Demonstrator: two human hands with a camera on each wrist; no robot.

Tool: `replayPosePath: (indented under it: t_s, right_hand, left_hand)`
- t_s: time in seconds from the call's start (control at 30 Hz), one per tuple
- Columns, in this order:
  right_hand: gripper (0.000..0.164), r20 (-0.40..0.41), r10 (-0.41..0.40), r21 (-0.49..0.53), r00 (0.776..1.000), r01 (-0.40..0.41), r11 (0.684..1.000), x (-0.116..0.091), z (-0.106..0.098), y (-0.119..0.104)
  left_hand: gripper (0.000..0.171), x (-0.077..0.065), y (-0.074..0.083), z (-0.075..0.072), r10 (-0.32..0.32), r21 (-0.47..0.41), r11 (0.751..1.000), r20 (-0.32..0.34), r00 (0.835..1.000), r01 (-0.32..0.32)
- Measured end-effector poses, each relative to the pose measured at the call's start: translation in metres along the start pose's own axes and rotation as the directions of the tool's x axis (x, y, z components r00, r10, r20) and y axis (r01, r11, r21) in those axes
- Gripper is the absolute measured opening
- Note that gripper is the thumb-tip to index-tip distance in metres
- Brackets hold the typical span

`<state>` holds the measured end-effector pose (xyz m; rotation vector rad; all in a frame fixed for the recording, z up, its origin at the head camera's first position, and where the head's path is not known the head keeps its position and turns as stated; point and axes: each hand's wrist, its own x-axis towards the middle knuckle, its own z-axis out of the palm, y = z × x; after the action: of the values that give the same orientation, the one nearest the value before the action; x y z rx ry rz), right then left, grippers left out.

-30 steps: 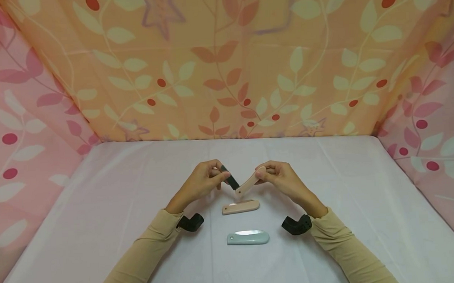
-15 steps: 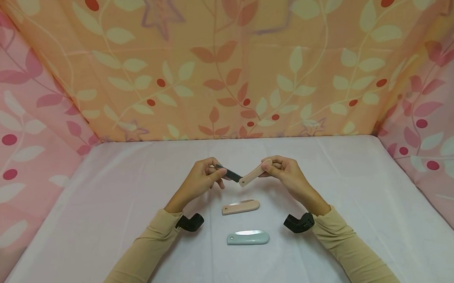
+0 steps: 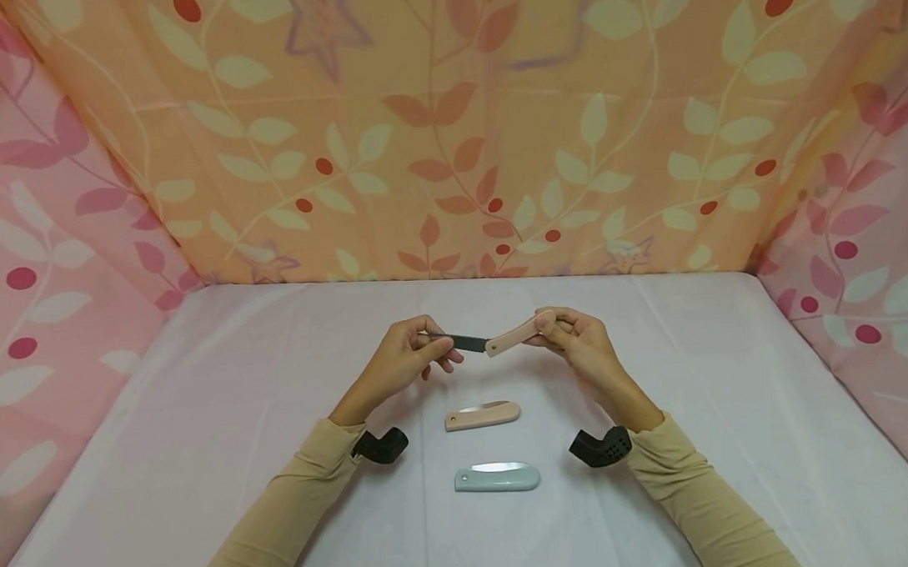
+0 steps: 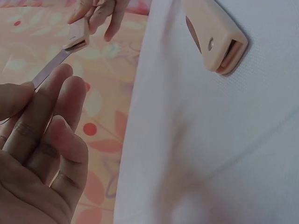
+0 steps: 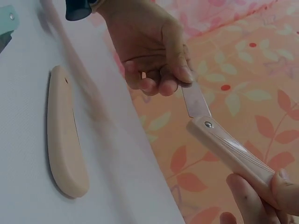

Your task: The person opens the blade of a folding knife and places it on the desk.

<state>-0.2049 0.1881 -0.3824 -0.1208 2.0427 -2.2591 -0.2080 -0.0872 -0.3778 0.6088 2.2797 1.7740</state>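
Observation:
A beige folding knife (image 3: 510, 337) is held above the table between both hands, its blade (image 5: 196, 100) swung far out from the handle with a slight bend at the pivot. My left hand (image 3: 411, 352) pinches the blade between thumb and fingers; the blade's tip is hidden there. With thumb and fingertips, my right hand (image 3: 580, 346) grips the far end of the handle (image 5: 233, 151). Below them on the table lies a second beige folding knife (image 3: 482, 416), folded. Nearer the front rests a folded light green folding knife (image 3: 497, 478).
A white cloth covers the table (image 3: 276, 340). Patterned orange fabric (image 3: 449, 150) hangs at the back, with pink fabric (image 3: 58, 331) along both sides. Black camera mounts (image 3: 380, 445) sit at the wrists.
The angle between blade and handle has widened, from a sharp V to nearly straight. My right hand has moved slightly right and away; the knife sits a little higher in the head view.

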Motion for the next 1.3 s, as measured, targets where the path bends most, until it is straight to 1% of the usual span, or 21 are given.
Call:
replayPosePath:
  t_s: [0.17,0.27,0.5,0.63,0.83,0.93,1.0,1.1,1.17,1.3]
  right_hand:
    - [0.016,-0.016,0.020,0.131,1.000,-0.018,0.991,-0.0006,0.0004,0.0007]
    - [0.011,-0.015,0.034,0.204,0.999,-0.030,0.978,-0.0014,0.0014,0.0008]
    - [0.011,-0.015,0.082,0.284,0.996,-0.075,0.956,-0.0038,0.0031,-0.0007]
    - [0.011,-0.004,0.089,0.329,0.996,-0.083,0.941,-0.0037,0.0034,-0.0012]
    - [0.011,0.012,0.091,0.403,0.996,-0.088,0.911,-0.0033,0.0025,-0.0020]
    - [0.011,0.020,0.092,0.419,0.996,-0.092,0.903,-0.0033,0.0020,-0.0029]
    - [0.011,0.033,0.093,0.420,0.995,-0.098,0.902,-0.0034,0.0021,-0.0038]
    - [0.010,0.052,0.087,0.417,0.995,-0.101,0.903,-0.0035,0.0024,-0.0047]
    - [0.009,0.061,0.071,0.392,0.996,-0.090,0.916,-0.0039,0.0030,-0.0050]
    - [0.007,0.065,0.034,0.303,0.997,-0.052,0.952,-0.0056,0.0047,-0.0047]
  left_hand:
    - [0.012,0.0007,-0.0022,0.0012,-0.002,-0.001,1.000,-0.017,1.000,0.002]
    - [0.012,0.0009,-0.0022,0.0021,-0.004,-0.006,1.000,-0.029,1.000,0.004]
    - [0.012,0.0009,-0.0032,0.0044,0.007,-0.027,1.000,-0.032,0.999,-0.008]
    - [0.012,0.0012,-0.0033,0.0042,0.024,-0.041,0.999,-0.024,0.999,-0.025]
    - [0.012,0.0010,-0.0024,0.0046,0.028,-0.069,0.997,0.020,0.999,-0.027]
    - [0.012,0.0004,-0.0018,0.0049,0.034,-0.068,0.997,0.012,0.999,-0.033]
    - [0.011,0.0002,-0.0018,0.0050,0.046,-0.066,0.997,-0.020,0.999,-0.047]
    - [0.010,0.0010,-0.0028,0.0057,0.069,-0.069,0.995,-0.104,0.992,-0.076]
    - [0.013,0.0019,-0.0044,0.0065,0.081,-0.076,0.993,-0.174,0.981,-0.095]
    - [0.017,0.0027,-0.0067,0.0083,0.086,-0.086,0.990,-0.296,0.951,-0.116]
